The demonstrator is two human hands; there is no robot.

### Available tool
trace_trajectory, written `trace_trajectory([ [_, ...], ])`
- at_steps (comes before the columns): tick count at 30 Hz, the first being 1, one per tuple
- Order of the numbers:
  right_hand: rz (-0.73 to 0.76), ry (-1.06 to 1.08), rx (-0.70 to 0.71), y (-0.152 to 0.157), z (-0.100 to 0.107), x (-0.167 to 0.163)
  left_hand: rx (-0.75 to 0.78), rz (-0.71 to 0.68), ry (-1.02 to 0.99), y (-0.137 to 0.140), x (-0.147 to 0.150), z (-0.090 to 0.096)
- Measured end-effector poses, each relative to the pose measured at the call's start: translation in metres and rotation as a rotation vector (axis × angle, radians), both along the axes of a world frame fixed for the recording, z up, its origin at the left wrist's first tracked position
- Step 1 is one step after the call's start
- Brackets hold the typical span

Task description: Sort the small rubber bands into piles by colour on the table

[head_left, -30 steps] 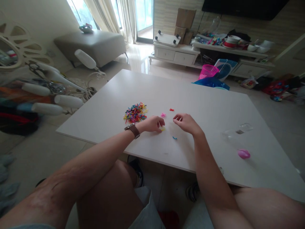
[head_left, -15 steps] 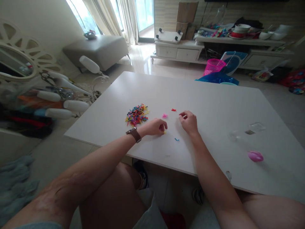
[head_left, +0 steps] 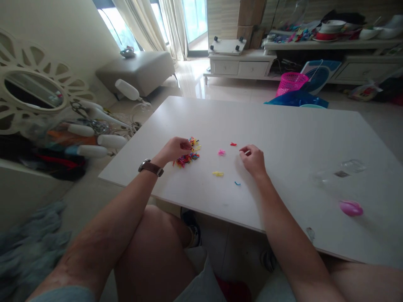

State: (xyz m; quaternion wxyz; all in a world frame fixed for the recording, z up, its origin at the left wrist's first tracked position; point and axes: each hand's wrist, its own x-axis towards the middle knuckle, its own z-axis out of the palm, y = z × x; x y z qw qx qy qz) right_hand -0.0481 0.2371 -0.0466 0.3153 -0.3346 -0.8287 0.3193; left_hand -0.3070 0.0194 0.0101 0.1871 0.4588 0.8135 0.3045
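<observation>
On the white table lies a pile of small multicoloured strips, too small to name surely. My left hand, with a brown-strapped watch at its wrist, reaches over the pile, fingers curled together at its upper part; what they pinch is hidden. Right of the pile are a pink cluster, a red one, a yellow one and a blue piece. Beside the red cluster rests my right hand, thumb and finger closed together; I cannot make out anything between them.
A clear plastic bottle lies at the table's right, with a pink egg-shaped object nearer me. A small clear piece sits by the front edge. Beyond the table stand a pink basket and a blue plastic sheet.
My left hand has moved left from the yellow cluster to the pile, leaving the yellow strips on the table. My right hand stays by the red cluster. The view has shifted slightly.
</observation>
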Motion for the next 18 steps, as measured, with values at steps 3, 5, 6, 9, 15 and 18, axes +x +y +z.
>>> trace_trajectory([
  [3,0.004,0.005,0.004,0.000,-0.001,-0.001,-0.112,0.004,0.024,-0.014,-0.006,-0.007],
  [5,0.006,0.003,0.004,0.000,-0.001,-0.001,-0.157,-0.020,0.030,-0.017,-0.004,-0.012],
  [6,0.006,0.003,0.002,0.000,-0.001,0.000,-0.169,-0.017,0.030,-0.018,-0.003,-0.014],
  [9,-0.001,0.001,-0.019,0.000,0.000,0.000,-0.175,0.032,0.047,-0.017,-0.003,-0.014],
  [15,-0.004,0.000,-0.044,-0.001,0.002,0.000,-0.121,0.066,0.155,-0.019,-0.012,-0.004],
  [18,-0.006,-0.003,-0.049,-0.002,0.004,0.000,-0.121,0.069,0.156,-0.019,-0.013,-0.004],
])
